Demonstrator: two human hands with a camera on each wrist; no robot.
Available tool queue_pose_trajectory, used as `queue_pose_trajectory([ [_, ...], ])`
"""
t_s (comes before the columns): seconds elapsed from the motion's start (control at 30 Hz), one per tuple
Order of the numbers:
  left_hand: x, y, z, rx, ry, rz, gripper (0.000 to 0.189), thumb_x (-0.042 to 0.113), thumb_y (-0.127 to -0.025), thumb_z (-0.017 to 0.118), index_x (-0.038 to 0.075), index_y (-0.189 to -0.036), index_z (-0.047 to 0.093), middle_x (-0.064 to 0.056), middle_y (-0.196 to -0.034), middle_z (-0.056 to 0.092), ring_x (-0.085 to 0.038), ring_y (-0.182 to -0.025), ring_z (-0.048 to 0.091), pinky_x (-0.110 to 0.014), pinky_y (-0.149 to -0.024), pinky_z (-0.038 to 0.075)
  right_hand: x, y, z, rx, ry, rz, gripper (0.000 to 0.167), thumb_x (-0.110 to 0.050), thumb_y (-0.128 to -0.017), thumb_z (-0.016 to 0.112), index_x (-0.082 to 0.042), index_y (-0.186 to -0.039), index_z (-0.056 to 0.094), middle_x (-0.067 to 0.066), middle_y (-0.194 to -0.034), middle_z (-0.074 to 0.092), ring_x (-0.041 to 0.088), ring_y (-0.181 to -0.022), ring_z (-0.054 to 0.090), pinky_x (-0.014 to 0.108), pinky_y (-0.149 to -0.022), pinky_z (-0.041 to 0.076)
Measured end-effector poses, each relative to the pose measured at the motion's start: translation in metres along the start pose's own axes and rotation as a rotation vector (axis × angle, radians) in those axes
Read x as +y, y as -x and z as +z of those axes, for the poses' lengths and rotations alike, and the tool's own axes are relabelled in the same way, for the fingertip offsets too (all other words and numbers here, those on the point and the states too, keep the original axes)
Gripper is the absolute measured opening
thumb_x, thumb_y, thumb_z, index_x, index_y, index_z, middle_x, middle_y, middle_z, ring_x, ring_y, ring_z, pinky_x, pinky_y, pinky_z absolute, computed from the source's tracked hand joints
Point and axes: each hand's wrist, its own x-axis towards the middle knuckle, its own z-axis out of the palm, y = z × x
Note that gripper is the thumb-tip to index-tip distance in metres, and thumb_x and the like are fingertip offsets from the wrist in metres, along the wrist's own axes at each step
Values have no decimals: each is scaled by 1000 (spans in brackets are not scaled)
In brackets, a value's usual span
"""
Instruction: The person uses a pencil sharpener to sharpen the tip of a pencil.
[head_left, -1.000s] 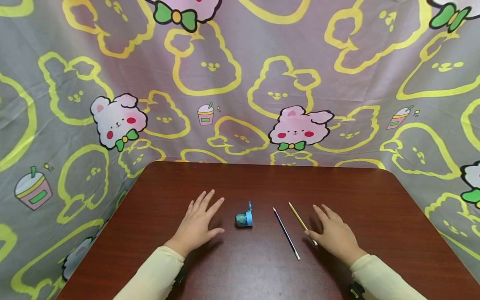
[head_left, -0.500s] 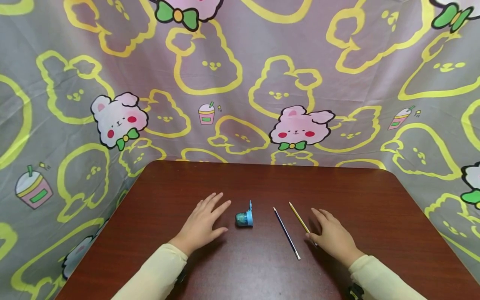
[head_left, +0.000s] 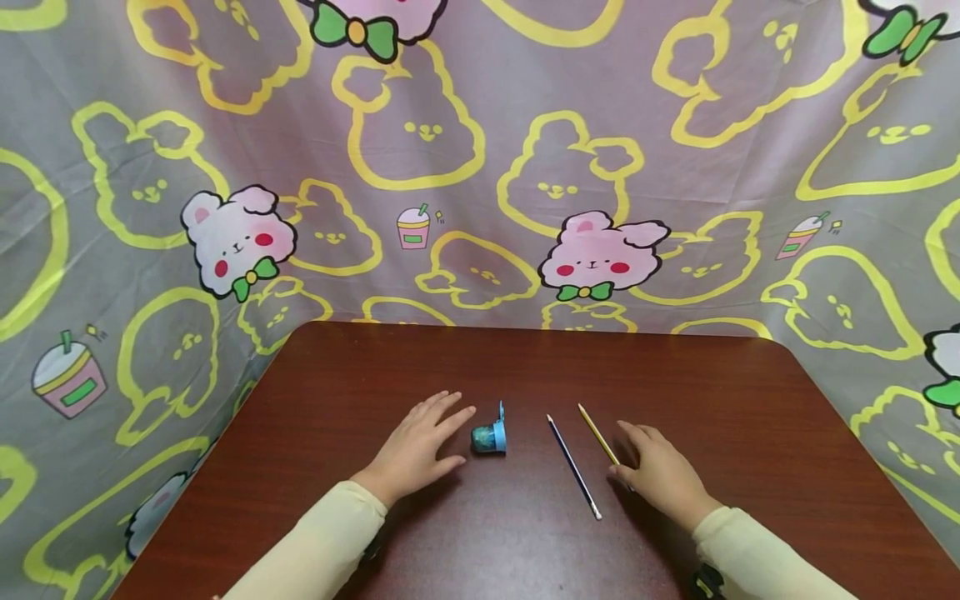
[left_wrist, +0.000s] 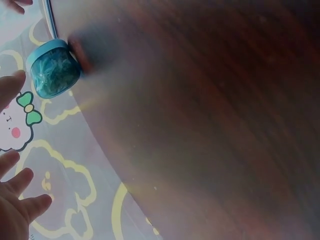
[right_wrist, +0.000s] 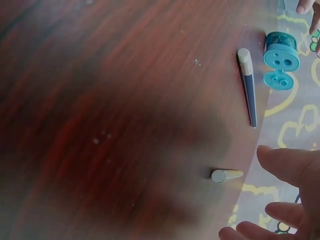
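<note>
A blue pencil sharpener (head_left: 487, 437) lies on its side on the table, its flip lid standing up. Shavings show through its clear body in the left wrist view, and holes face the right wrist camera. My left hand (head_left: 414, 450) hovers just left of it, fingers spread, apart from it. Right of the sharpener lies a dark blue pencil (head_left: 573, 467) with a white end towards me. Beside that is a yellow pencil (head_left: 597, 433), its near end partly hidden by my right hand (head_left: 663, 473). Those fingers are loosely bent above the yellow pencil, with nothing gripped.
The dark red-brown wooden table (head_left: 480, 367) has rounded far corners. A grey curtain (head_left: 465, 150) printed with yellow outlines and rabbit heads hangs behind it and along both sides.
My left hand has moved right, closer to the sharpener. My right hand has drawn slightly nearer to the yellow pencil, its fingers bending a little more. The sharpener and pencils stay in place.
</note>
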Motion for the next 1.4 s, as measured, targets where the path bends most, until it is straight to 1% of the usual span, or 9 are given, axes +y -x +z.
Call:
queue_pose_trajectory([
  [0.17,1,-2,4,-20,13,8,69,31,-79,80,16,-140,51,-13,-144,45,-33,-136,39,-50,-107,37,-1,-1,0,-8,-23,11,66,-20,-78,79,3,-133,52,27,-121,56,42,-109,57,56,-87,47],
  [0.4,1,-7,8,0,35,37,68,29,-78,81,16,-138,53,-12,-143,47,-32,-134,41,-47,-107,38,-2,-4,1,-17,-67,11,62,-17,-77,80,5,-128,55,25,-112,60,35,-95,62,53,-81,50],
  [0.57,3,-12,10,4,61,52,67,27,-78,81,15,-138,54,-12,-142,48,-31,-133,43,-45,-107,38,0,-2,3,-21,-122,43,62,-16,-77,80,7,-128,55,21,-106,62,32,-92,62,51,-80,50],
  [0.67,4,-14,11,-6,67,54,66,27,-79,81,16,-138,53,-11,-142,48,-30,-132,43,-44,-106,39,1,-1,5,-18,-142,54,61,-16,-77,80,7,-127,55,17,-101,63,27,-86,61,49,-78,50],
  [0.77,5,-16,12,-23,75,54,66,25,-79,81,17,-139,53,-11,-143,47,-29,-133,42,-45,-105,40,2,0,6,-15,-160,56,59,-14,-76,81,8,-125,57,16,-99,64,24,-83,62,46,-75,51],
  [0.9,7,-18,13,-42,83,67,65,24,-80,80,18,-139,53,-10,-144,46,-29,-134,42,-45,-105,40,2,0,7,-17,-198,62,57,-11,-76,80,9,-124,57,19,-104,67,24,-84,65,44,-74,53],
  [1.0,6,-20,15,-52,86,88,65,23,-80,80,17,-139,53,-11,-143,46,-30,-133,42,-45,-105,41,3,0,8,-18,-212,68,55,-9,-76,80,9,-123,58,21,-107,68,24,-84,66,44,-74,53],
  [1.17,5,-23,20,-71,94,111,64,21,-80,80,16,-138,53,-13,-142,47,-29,-132,43,-44,-103,42,4,0,10,-14,-205,72,54,-10,-76,80,9,-121,59,20,-106,69,25,-85,66,46,-77,52],
  [1.4,4,-25,27,-86,98,127,62,20,-80,80,16,-137,55,-10,-140,49,-27,-131,44,-41,-103,43,4,1,12,-6,-186,57,52,-10,-74,80,10,-119,61,19,-102,70,36,-96,64,53,-85,48],
])
